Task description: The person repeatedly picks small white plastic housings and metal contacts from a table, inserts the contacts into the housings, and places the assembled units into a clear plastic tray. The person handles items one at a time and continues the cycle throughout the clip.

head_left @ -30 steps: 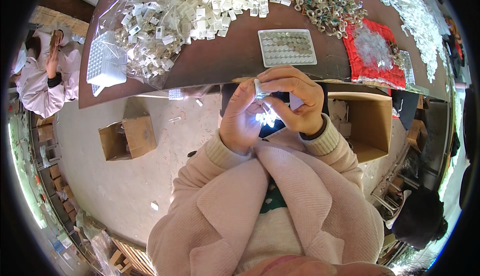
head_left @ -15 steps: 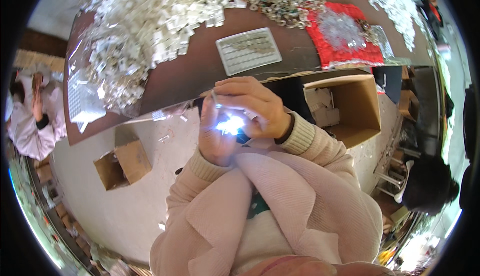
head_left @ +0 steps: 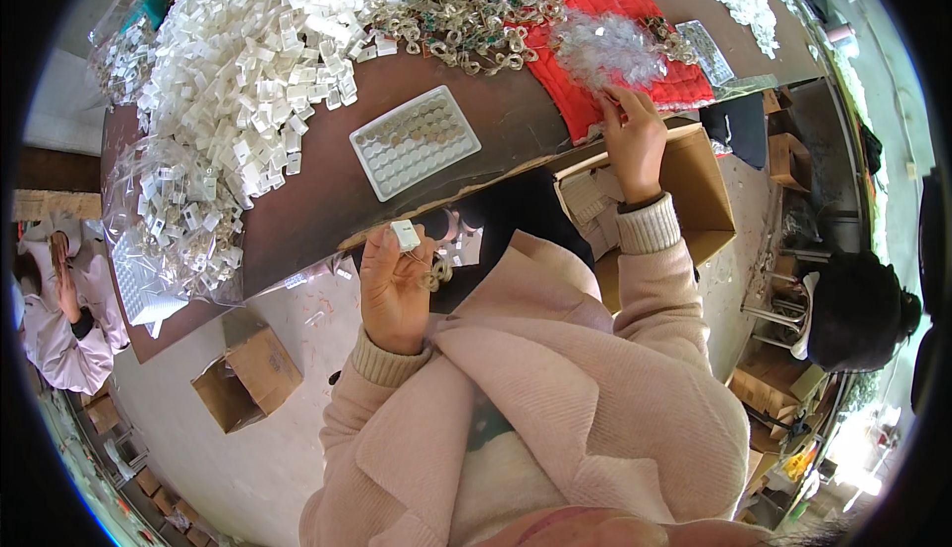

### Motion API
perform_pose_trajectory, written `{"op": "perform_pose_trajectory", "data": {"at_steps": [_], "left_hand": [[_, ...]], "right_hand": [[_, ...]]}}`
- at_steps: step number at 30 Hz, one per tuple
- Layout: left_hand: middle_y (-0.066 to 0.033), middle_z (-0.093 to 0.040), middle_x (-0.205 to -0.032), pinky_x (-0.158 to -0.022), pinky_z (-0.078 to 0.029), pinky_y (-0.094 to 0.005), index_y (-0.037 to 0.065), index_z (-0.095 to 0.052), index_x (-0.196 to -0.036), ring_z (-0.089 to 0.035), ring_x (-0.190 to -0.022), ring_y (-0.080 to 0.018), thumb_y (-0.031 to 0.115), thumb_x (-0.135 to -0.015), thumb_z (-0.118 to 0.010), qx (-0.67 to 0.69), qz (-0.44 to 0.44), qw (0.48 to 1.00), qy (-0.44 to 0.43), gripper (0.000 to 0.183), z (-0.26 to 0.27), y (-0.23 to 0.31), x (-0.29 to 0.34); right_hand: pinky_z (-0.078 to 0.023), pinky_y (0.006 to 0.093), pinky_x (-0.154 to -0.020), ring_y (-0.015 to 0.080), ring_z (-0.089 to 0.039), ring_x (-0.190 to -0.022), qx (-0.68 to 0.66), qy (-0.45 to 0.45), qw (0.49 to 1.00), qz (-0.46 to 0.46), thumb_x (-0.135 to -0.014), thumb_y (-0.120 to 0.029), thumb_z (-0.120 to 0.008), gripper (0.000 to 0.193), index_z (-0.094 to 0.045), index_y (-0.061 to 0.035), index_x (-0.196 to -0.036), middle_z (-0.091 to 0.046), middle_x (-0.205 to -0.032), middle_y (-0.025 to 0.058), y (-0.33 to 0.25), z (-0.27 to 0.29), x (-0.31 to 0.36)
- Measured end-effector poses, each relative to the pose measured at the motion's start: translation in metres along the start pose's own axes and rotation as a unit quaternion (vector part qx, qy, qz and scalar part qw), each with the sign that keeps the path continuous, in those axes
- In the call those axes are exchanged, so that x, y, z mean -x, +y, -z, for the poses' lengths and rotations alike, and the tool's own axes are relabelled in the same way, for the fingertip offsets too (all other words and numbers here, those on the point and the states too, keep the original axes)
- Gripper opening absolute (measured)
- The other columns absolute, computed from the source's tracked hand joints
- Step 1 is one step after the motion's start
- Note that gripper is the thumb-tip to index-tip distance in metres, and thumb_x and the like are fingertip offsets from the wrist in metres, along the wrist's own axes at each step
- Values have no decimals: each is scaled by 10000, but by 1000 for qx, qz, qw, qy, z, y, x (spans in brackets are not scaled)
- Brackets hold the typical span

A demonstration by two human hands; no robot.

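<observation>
By counter (head_left: 508, 106), pinches white case (head_left: 405, 235) in left hand (head_left: 397, 294), likely freeing half-curled right hand (head_left: 633, 135) at clear plastic (head_left: 607, 46) — unclear if gripping.

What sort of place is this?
Likely an assembly workshop: small white rectangular plastic pieces heaped on a brown table, a white plastic tray of round discs, and an open brown cardboard box.

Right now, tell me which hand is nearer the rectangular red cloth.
Right. The right hand is at the near edge of the red cloth; the left hand is to its left, nearer the body.
</observation>
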State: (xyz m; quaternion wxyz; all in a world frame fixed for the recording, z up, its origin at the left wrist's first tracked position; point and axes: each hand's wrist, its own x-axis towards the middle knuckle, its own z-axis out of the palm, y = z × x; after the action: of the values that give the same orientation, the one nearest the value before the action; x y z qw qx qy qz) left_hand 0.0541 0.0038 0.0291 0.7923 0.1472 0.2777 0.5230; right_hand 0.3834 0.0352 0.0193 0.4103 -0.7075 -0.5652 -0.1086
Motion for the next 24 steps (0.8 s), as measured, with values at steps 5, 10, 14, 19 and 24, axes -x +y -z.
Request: {"op": "perform_pose_trajectory", "data": {"at_steps": [5,10,14,19,24], "left_hand": [[-45,-565,-823,-753,-394,-322,87,-608,-972,-458,-770,-147,274,-1013,-587,-14,-15,1000,-11,192,-1,-3,-3],[-64,-622,-884,-748,-388,-318,77,-626,-1003,-451,-752,-144,267,-1010,-593,-5,-14,1000,9,193,-3,-4,-2],[-72,-624,-886,-748,-387,-313,68,-629,-1017,-455,-751,-150,266,-1015,-584,8,-14,999,-37,202,-4,-4,-3],[-81,-633,-915,-755,-381,-330,46,-635,-994,-455,-773,-162,237,-1006,-591,8,-12,1000,5,197,-1,-4,5],[-91,-608,-946,-828,-399,-340,53,-613,-1057,-493,-868,-184,191,-985,-617,87,33,974,-209,155,4,0,5]], "right_hand": [[-529,418,-689,359,-660,-791,41,-42,998,14,-858,-70,-687,146,-717,-79,-1001,-676,-901,141,18,-11,-2],[-524,384,-680,340,-660,-783,-10,-33,999,8,-869,-3,-654,191,-722,-63,-1037,-662,-874,160,10,-7,-3],[-527,402,-696,363,-652,-818,-42,-32,998,14,-867,4,-634,224,-717,-73,-1059,-663,-901,167,9,0,-11],[-537,412,-698,379,-667,-802,-69,-28,997,13,-852,-42,-661,103,-718,-43,-938,-691,-867,174,13,1,-24],[-532,431,-746,382,-686,-857,-84,-57,994,-27,-867,-147,-698,158,-723,-32,-973,-690,-888,222,23,-3,-32]]}}
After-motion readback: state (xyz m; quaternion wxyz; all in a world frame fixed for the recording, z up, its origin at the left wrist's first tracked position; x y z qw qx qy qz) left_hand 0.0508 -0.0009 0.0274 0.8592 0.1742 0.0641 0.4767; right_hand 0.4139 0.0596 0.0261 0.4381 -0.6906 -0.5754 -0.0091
